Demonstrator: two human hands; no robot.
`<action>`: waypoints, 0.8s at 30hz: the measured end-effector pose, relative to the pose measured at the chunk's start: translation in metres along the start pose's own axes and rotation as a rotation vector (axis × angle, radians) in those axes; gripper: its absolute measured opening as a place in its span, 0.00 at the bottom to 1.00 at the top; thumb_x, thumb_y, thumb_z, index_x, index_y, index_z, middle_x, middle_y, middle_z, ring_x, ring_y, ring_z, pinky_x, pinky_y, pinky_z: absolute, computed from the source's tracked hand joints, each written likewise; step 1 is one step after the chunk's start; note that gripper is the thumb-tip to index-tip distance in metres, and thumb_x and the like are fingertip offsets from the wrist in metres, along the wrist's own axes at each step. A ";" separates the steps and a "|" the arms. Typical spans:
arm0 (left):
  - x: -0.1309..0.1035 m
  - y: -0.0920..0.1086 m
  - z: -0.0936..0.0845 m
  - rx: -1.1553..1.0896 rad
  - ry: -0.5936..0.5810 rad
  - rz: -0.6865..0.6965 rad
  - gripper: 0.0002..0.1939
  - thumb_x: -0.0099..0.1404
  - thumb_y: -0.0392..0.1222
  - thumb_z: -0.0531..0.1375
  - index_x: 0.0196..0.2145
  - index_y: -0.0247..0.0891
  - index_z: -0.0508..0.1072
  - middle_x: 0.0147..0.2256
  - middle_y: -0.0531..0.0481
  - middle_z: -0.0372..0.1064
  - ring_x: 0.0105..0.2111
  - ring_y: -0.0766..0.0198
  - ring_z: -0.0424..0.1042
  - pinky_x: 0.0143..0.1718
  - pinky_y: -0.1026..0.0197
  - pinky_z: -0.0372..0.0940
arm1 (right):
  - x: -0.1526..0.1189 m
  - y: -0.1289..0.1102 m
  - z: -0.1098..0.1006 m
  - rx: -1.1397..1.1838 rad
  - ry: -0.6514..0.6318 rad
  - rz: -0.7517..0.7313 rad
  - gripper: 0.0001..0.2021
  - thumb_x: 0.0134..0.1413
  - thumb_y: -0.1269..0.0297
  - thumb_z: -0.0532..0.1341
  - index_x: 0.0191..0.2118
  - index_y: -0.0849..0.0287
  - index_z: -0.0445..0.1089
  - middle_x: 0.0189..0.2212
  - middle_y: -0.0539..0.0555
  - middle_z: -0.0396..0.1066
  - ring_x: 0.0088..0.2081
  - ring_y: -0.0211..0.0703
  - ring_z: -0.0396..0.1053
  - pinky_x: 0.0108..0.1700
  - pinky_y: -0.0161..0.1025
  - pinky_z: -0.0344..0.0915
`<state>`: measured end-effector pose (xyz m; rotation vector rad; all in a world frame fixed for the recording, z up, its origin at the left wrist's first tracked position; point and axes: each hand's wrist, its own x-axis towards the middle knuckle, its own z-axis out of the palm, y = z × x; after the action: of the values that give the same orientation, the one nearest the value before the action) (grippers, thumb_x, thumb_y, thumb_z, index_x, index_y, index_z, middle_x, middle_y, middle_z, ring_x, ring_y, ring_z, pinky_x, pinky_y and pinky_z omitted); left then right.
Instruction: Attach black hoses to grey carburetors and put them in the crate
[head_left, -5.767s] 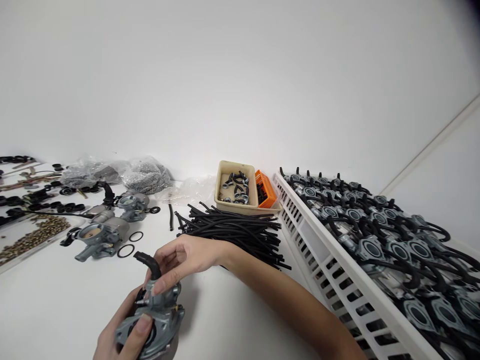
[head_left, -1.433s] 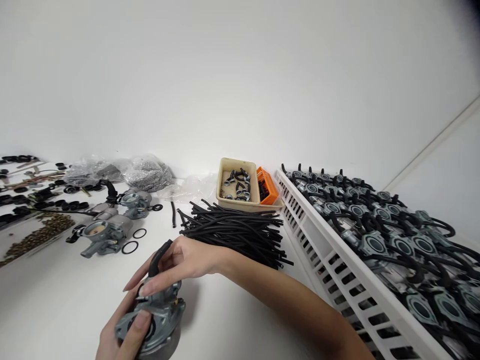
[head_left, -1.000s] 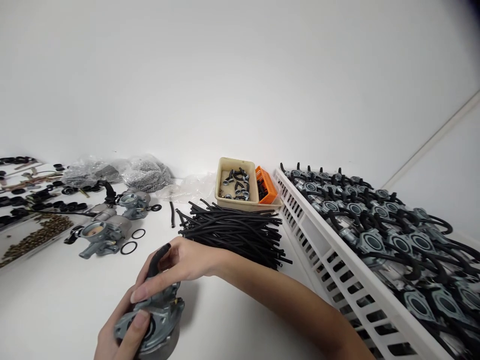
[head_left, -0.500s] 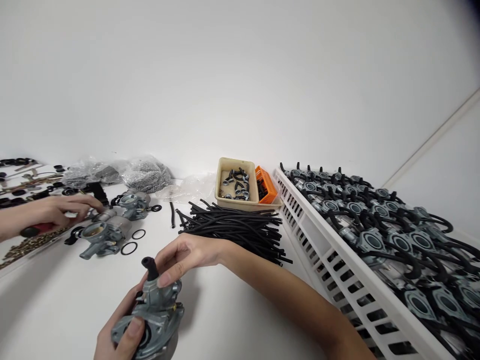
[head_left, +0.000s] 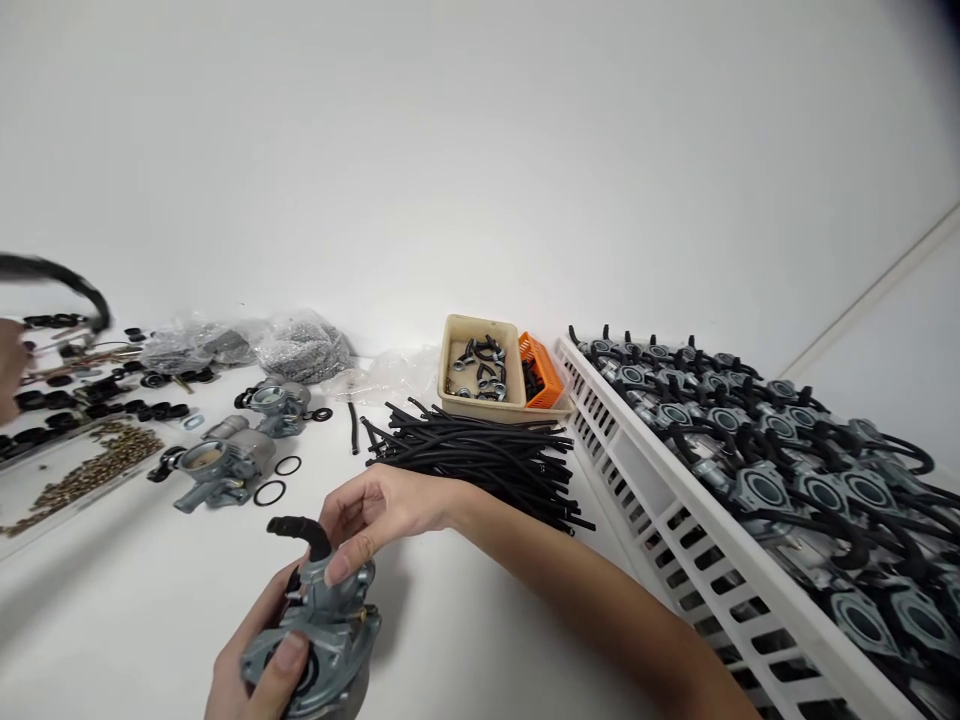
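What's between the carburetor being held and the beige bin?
In the head view, from carburetor to bin: the right hand, then the pile of black hoses.

Going off the beige tub (head_left: 480, 408): out in front of it, a bit left, the metal part (head_left: 330, 650) gets chopped by the bottom edge. Same for the left hand (head_left: 251, 697), with most fingers hidden behind the metal. The right hand (head_left: 390, 507) has some fingertips out of sight there too. Its forearm (head_left: 562, 590) blocks some black tubes (head_left: 465, 440) near the tub. Way left of the tub, another person's hand (head_left: 7, 370) is blurry and cut off, ditto a black cable (head_left: 56, 270). The white crate (head_left: 637, 462) to the tub's right runs past the bottom edge.
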<state>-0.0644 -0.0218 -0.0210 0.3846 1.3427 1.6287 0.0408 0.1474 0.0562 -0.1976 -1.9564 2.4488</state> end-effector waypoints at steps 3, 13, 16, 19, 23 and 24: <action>0.001 0.000 0.002 0.036 0.045 0.055 0.44 0.38 0.58 0.70 0.52 0.37 0.70 0.49 0.41 0.72 0.50 0.42 0.69 0.38 0.56 0.72 | -0.003 -0.005 0.006 -0.022 0.024 0.018 0.22 0.29 0.61 0.76 0.34 0.65 0.73 0.32 0.51 0.72 0.36 0.36 0.68 0.42 0.33 0.63; -0.007 0.010 0.019 0.112 0.039 0.167 0.43 0.41 0.57 0.70 0.54 0.38 0.70 0.52 0.41 0.69 0.54 0.42 0.65 0.45 0.55 0.70 | 0.001 -0.001 0.020 0.034 0.002 -0.049 0.18 0.36 0.60 0.73 0.36 0.63 0.76 0.33 0.51 0.74 0.38 0.36 0.69 0.48 0.33 0.63; -0.010 0.013 0.024 0.116 0.048 0.203 0.43 0.39 0.56 0.71 0.53 0.37 0.71 0.49 0.41 0.72 0.52 0.40 0.67 0.45 0.52 0.70 | 0.000 -0.002 0.022 0.041 0.027 -0.018 0.17 0.36 0.60 0.73 0.35 0.63 0.77 0.32 0.50 0.74 0.37 0.36 0.70 0.47 0.32 0.63; -0.008 0.011 0.021 0.101 0.038 0.177 0.42 0.40 0.57 0.71 0.53 0.37 0.71 0.50 0.42 0.72 0.52 0.42 0.67 0.44 0.55 0.71 | -0.002 -0.006 0.023 0.018 0.044 -0.008 0.18 0.34 0.59 0.74 0.34 0.63 0.76 0.31 0.50 0.73 0.38 0.37 0.69 0.47 0.32 0.63; -0.004 0.006 0.013 0.058 0.013 0.131 0.42 0.41 0.58 0.70 0.53 0.38 0.71 0.53 0.44 0.70 0.55 0.45 0.65 0.43 0.60 0.70 | -0.001 -0.006 0.019 0.011 0.028 0.009 0.19 0.33 0.59 0.74 0.33 0.63 0.76 0.30 0.50 0.72 0.39 0.39 0.69 0.46 0.33 0.62; -0.003 0.006 0.011 0.050 0.013 0.127 0.41 0.41 0.59 0.69 0.52 0.38 0.71 0.52 0.44 0.70 0.55 0.46 0.65 0.43 0.61 0.70 | 0.000 -0.004 0.016 0.027 0.029 0.017 0.18 0.32 0.59 0.74 0.32 0.63 0.76 0.29 0.50 0.72 0.39 0.39 0.69 0.45 0.33 0.62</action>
<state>-0.0572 -0.0178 -0.0112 0.4992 1.3952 1.7065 0.0387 0.1329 0.0638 -0.2491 -1.9167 2.4664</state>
